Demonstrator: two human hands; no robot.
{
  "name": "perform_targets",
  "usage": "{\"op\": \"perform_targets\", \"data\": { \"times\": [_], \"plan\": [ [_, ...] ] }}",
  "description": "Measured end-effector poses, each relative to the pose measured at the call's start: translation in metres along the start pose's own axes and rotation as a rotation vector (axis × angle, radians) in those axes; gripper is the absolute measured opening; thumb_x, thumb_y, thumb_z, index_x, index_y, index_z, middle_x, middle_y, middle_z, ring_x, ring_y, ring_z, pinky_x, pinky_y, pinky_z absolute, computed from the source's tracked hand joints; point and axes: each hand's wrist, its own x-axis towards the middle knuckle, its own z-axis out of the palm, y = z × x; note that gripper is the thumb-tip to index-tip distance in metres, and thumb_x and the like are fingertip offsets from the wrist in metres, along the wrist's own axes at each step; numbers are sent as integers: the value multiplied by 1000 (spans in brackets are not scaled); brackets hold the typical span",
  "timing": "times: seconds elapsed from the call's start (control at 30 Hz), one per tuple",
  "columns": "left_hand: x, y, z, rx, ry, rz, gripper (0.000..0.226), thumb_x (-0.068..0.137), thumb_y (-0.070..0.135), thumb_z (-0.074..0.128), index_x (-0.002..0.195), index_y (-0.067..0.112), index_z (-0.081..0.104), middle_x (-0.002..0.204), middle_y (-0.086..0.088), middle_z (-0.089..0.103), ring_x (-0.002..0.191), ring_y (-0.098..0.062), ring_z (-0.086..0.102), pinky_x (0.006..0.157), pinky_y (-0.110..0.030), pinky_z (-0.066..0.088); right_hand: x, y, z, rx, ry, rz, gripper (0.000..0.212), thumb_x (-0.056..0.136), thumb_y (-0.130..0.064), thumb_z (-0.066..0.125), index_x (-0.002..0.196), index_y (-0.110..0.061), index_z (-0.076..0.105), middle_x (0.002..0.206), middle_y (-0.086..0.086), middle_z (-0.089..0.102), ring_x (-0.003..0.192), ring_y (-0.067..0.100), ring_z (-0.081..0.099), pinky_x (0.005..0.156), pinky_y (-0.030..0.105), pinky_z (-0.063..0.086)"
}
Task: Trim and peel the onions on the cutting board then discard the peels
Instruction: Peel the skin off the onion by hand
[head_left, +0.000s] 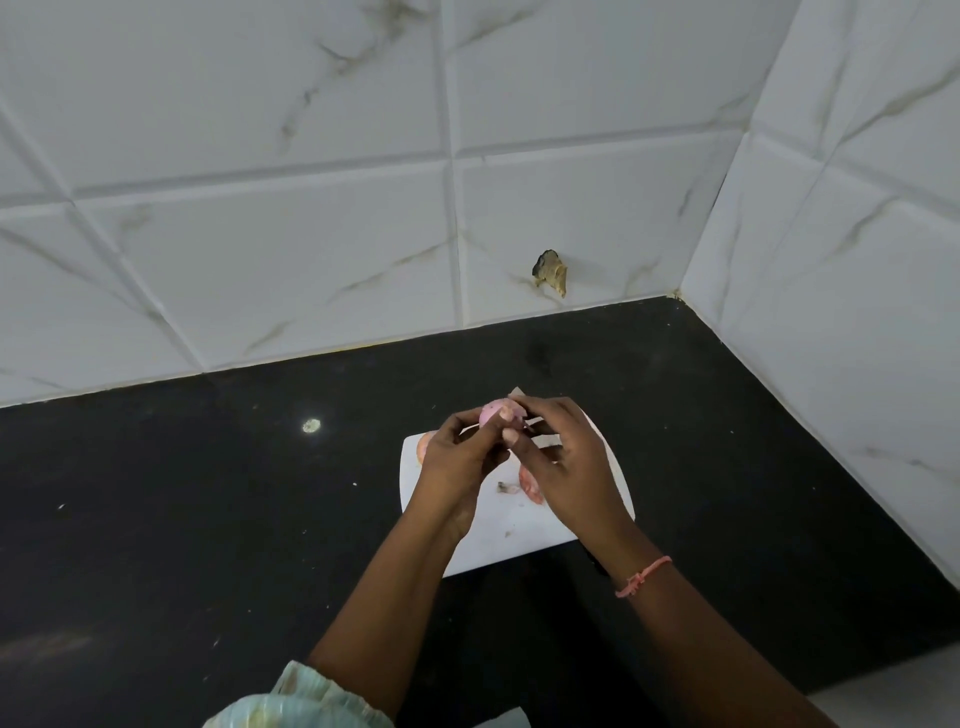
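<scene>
Fingers of both hands are curled round one small pink onion (493, 415), held up in the air above the far end of the white cutting board (498, 540). The left hand (457, 457) grips it from the side while the right hand (561, 457) pinches at its top, apparently working a layer of skin loose.

What could go wrong, I judge: the bulb is small and looks smooth where bared, so a hard tug on the skin could pop it out of the grip onto the black counter (208, 519) — or tear away good flesh with the peel.

Count: one onion in hand, one pinkish piece (423, 441) partly hidden behind the left hand, one peel (532, 491) and one trimmed scrap (506, 487) on the board. No knife shows.
</scene>
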Motion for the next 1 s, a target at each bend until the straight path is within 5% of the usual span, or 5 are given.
{"op": "perform_targets", "data": {
  "times": [0.23, 0.5, 0.67, 0.87, 1.0],
  "plan": [
    [-3, -3, -3, -14, -71, -31, 65, 67, 30, 80, 122, 1, 61, 98, -8, 78, 93, -17, 74, 87, -27, 57, 3, 2, -6, 13, 119, 19, 9, 90, -10, 68, 97, -10, 74, 93, -5, 69, 86, 4, 65, 71, 10, 51],
    [2, -3, -7, -4, -79, -71, 30, 96, 10, 64, 124, 3, 65, 118, -14, 73, 109, -26, 71, 93, -32, 58, 5, 1, -7, 255, 206, 221, 15, 91, -18, 68, 104, -16, 73, 98, -5, 73, 90, 11, 70, 71, 20, 56],
    [2, 0, -10, 15, -74, -32, 30, 89, 11, 71, 119, 4, 67, 110, -14, 74, 104, -25, 72, 95, -38, 57, 4, 1, -3, 140, 75, 172, 36, 81, -31, 77, 114, -21, 69, 110, -10, 70, 104, 7, 65, 85, 24, 55],
    [5, -2, -13, 140, -45, 74, 59, 61, 23, 89, 115, 16, 67, 118, -8, 71, 112, -30, 68, 99, -48, 55, 11, -4, -11, 289, 87, 363, 15, 85, -23, 74, 99, -19, 70, 91, -7, 73, 83, 4, 70, 76, 27, 58],
    [3, -1, -9, 87, -71, 79, 50, 70, 20, 84, 116, 16, 67, 119, -8, 71, 113, -28, 68, 99, -45, 55, 10, -7, -10, 232, 163, 268, 12, 87, -16, 72, 98, -16, 68, 91, -6, 72, 83, 3, 69, 71, 17, 55]
  ]
}}
